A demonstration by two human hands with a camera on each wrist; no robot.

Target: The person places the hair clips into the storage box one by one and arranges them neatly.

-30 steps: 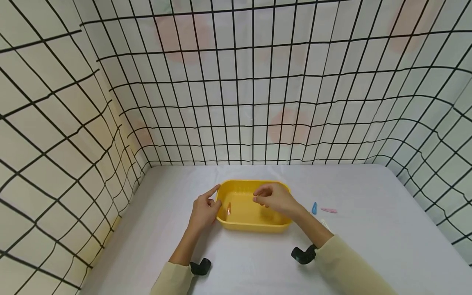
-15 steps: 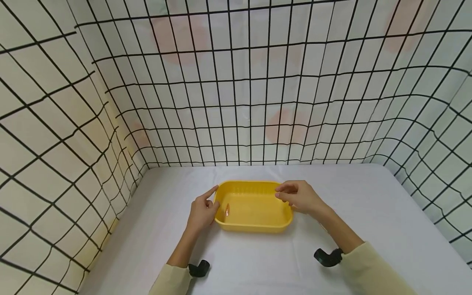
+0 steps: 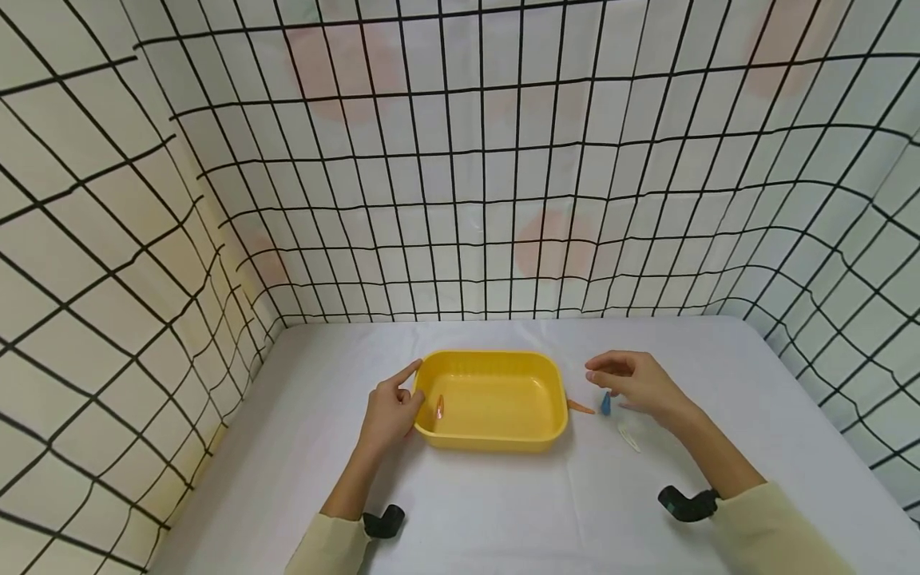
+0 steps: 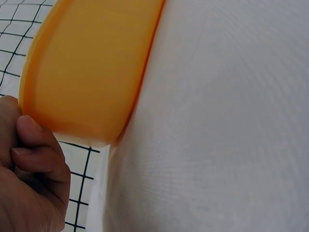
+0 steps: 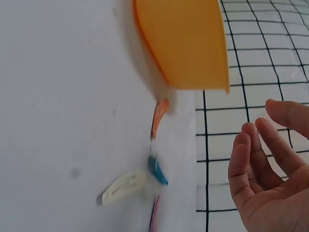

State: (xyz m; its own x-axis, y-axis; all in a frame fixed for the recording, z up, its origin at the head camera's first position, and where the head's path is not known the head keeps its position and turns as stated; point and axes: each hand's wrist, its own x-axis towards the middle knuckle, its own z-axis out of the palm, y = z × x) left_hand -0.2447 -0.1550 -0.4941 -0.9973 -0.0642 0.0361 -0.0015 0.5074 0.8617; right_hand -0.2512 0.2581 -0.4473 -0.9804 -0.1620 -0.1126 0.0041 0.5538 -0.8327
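Observation:
My left hand point(image 3: 389, 411) holds the left end of a yellow plastic tray point(image 3: 489, 443), its thumb at the rim and index finger reaching along the corner. Inside the tray, near that end, lies an orange hair clip point(image 3: 440, 406). To the tray's right, my right hand point(image 3: 640, 385) hovers with relaxed fingers and nothing between them. Below and around it on the table are another orange hair clip point(image 3: 580, 406), a blue hair clip point(image 3: 606, 404) and a white hair clip point(image 3: 629, 438). A pink hair clip point(image 5: 154, 216) shows at the bottom of the right wrist view, mostly covered by my hand from above.
A white cloth covers the table point(image 3: 503, 511). Black wire grid panels point(image 3: 481, 200) stand behind it and on both sides, backed by pale fabric. A black wrist device point(image 3: 688, 504) sits on each forearm.
My right hand has moved from over the tray out to the right, above the loose clips. The orange clip beside the tray has come into sight. My left hand stays on the tray.

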